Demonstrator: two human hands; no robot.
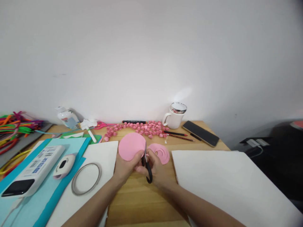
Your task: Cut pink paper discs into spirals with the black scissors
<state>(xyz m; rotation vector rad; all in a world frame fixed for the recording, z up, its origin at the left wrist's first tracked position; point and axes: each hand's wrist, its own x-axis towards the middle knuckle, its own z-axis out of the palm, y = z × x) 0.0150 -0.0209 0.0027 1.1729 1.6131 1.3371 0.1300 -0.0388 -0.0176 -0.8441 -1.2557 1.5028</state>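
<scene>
Pink and likely light and floppy, the paper disc [131, 146] sits pinched by its lower edge, best held there, in the left hand's fingers [137, 157], while the right hand's fingers [151, 157] grip black scissors [149, 171] beside it, above the bench [139, 201].

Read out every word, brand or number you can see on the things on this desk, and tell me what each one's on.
No text reads clearly enough to quote.
White power bank: several blocks of print, too blurred.
Small oval device: tiny marks, too small.
Clear bottle: a coloured label, too blurred.
Black marker: faint light print, too small.
</scene>
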